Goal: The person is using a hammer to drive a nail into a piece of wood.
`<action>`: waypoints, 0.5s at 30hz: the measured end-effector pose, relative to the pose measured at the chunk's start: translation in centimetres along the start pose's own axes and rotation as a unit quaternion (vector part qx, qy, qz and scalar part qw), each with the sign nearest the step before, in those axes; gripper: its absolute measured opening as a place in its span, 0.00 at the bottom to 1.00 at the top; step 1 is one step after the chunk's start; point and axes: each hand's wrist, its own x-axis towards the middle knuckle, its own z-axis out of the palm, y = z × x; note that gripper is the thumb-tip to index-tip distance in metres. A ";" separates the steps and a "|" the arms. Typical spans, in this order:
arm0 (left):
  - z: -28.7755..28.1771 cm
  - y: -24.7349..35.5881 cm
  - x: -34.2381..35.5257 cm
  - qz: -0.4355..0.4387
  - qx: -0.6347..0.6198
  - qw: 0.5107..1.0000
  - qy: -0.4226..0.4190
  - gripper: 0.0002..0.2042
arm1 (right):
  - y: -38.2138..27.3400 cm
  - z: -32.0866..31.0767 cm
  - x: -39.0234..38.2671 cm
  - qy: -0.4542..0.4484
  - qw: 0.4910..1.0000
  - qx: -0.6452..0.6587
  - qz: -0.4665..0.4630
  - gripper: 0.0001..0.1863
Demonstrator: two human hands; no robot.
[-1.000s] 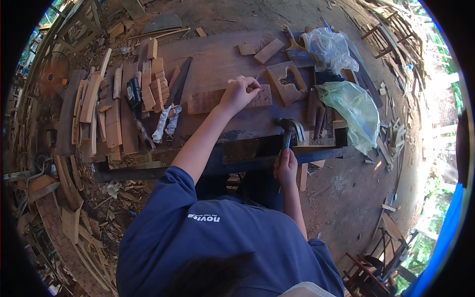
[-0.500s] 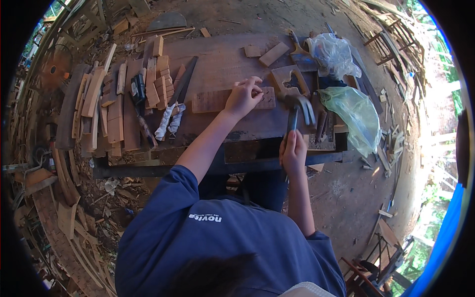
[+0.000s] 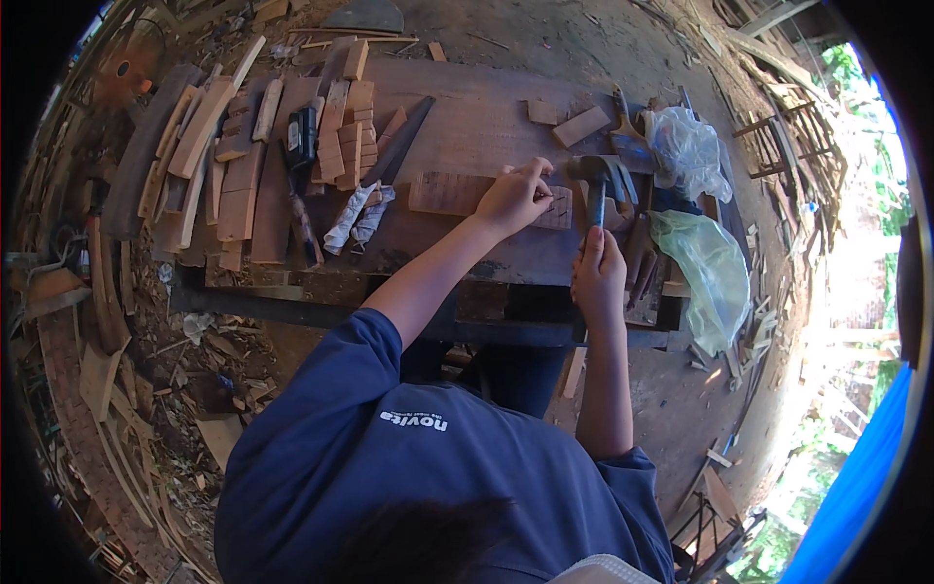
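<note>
A flat wooden board (image 3: 443,193) with dark marks near its right end lies across the workbench (image 3: 457,127). My left hand (image 3: 516,200) rests over its right half, thumb and fingers pinched together; whatever is between them is too small to make out. In my right hand (image 3: 598,274) is a claw hammer (image 3: 602,175), gripped round the handle. Its head is just beyond the board's right end, close to my left fingertips. Behind the hammer, a wooden saw handle is mostly hidden.
Stacked wood strips (image 3: 238,190), a dark power tool (image 3: 302,136) and a saw blade (image 3: 407,141) lie to the left. Two small blocks (image 3: 582,127), a brush (image 3: 623,112), a clear plastic bag (image 3: 691,146) and a greenish bag (image 3: 708,268) are to the right. Offcuts litter the floor.
The view has shifted, so the bench sits farther right. My right hand has carried the hammer's head farther away from me relative to the board. My left fingers stay pinched over the board.
</note>
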 end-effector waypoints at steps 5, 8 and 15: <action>0.1 -0.4 -0.2 -0.023 -0.023 0.999 -0.019 0.18 | 0.5 1.7 0.3 -0.015 0.995 -0.102 -0.008 0.24; 0.1 -0.4 -0.2 -0.026 -0.011 0.999 -0.020 0.19 | -0.6 0.7 0.1 -0.020 0.995 -0.053 0.083 0.24; -0.2 0.0 -0.3 -0.016 -0.016 0.999 -0.023 0.24 | 1.4 1.9 -0.7 0.020 1.000 -0.005 0.006 0.23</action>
